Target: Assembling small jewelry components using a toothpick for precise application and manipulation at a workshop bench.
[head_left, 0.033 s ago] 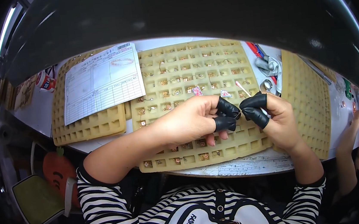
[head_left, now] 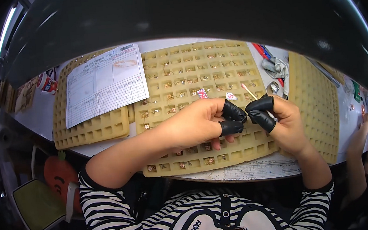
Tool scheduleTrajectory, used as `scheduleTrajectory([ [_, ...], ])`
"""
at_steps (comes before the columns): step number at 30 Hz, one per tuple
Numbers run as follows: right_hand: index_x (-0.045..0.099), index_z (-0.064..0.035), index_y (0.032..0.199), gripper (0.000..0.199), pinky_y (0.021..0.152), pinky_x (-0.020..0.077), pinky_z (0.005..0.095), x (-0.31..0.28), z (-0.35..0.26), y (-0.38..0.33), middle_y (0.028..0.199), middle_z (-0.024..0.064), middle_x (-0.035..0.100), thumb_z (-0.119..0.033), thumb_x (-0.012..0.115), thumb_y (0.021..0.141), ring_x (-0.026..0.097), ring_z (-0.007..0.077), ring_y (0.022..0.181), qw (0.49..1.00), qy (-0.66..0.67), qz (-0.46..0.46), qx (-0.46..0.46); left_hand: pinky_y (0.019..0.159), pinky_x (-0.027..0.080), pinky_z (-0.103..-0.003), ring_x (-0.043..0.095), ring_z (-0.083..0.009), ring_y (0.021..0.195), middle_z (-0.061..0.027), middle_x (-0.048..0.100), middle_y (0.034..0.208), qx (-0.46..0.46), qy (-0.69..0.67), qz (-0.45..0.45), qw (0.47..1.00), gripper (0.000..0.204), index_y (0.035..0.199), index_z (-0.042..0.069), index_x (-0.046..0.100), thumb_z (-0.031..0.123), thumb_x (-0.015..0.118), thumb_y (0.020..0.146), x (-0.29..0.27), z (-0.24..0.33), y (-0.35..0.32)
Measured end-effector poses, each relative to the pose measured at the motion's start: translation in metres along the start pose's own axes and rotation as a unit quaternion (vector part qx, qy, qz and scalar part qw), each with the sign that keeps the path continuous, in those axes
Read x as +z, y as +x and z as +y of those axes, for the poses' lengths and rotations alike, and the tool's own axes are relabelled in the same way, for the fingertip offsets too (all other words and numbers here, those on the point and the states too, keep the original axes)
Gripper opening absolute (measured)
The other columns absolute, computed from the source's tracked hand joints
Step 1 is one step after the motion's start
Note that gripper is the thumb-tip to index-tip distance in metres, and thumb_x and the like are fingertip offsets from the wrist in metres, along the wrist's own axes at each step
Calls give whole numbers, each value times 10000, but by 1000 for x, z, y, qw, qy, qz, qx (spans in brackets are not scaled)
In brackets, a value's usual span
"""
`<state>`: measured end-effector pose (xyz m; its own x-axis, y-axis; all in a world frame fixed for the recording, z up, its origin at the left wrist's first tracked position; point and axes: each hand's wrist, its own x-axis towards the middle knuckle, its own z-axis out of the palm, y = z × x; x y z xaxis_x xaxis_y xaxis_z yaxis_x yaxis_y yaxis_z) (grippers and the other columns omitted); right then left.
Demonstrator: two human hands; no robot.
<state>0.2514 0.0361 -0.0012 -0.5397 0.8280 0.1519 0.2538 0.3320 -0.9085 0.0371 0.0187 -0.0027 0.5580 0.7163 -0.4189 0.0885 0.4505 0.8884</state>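
Note:
My left hand [head_left: 198, 123] and my right hand [head_left: 282, 121] meet over the large cream compartment tray [head_left: 201, 159]. Black finger cots cover the thumb and forefinger of both. A cotton swab [head_left: 249, 92] with a pinkish tip slants up from my right hand, which grips it. The right fingertips also press together beside the left ones. My left thumb and forefinger are closed; whatever is between them is too small or hidden to make out. Small gold-coloured jewellery pieces [head_left: 209, 161] lie in many of the tray's compartments. Two small marked tags [head_left: 231, 96] rest on it just beyond my fingers.
A printed form [head_left: 102, 89] lies on another cream tray [head_left: 101, 135] at the left. Further right stands a third tray [head_left: 314, 107]. Pens and a grey cloth [head_left: 275, 67] sit between trays. A red-and-white container [head_left: 47, 84] is far left. Another person's arm [head_left: 358, 142] shows at right.

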Motion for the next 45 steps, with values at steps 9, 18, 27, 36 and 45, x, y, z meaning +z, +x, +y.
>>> scheduleTrajectory([
  [9,627,19,932,155,647,459,258,1,-1,0,817,94,626,6,595,781,593,160,721,1000,-18,-6,-21,526,444,-166,547,-60,575,-63,629,813,17,-31,-6,999,134,965,23,552,105,570,861,-1,-3,1],
  [18,534,3,1154,461,539,433,283,-8,6,-5,711,113,553,112,536,705,528,202,570,970,-155,27,-188,480,470,-196,574,-95,521,-93,649,761,44,-137,-13,989,132,935,21,560,113,595,848,-8,-6,3],
  [27,575,-19,967,331,436,393,330,0,9,-3,620,75,566,37,637,647,524,238,468,910,-303,8,-282,471,462,-194,578,-104,512,-94,646,723,24,-165,3,986,115,916,30,585,118,606,845,-8,-4,3],
  [36,593,-2,925,289,430,394,331,1,8,-3,588,70,544,47,627,643,514,231,451,907,-308,46,-284,494,482,-204,594,-116,530,-103,645,742,26,-176,14,984,129,939,21,587,107,603,845,-7,-4,3],
  [45,604,-1,902,238,444,421,318,1,5,-3,604,74,567,32,628,667,551,228,471,923,-273,60,-265,490,476,-201,595,-112,534,-99,647,737,22,-178,6,984,138,957,23,598,111,598,851,-8,-5,3],
])
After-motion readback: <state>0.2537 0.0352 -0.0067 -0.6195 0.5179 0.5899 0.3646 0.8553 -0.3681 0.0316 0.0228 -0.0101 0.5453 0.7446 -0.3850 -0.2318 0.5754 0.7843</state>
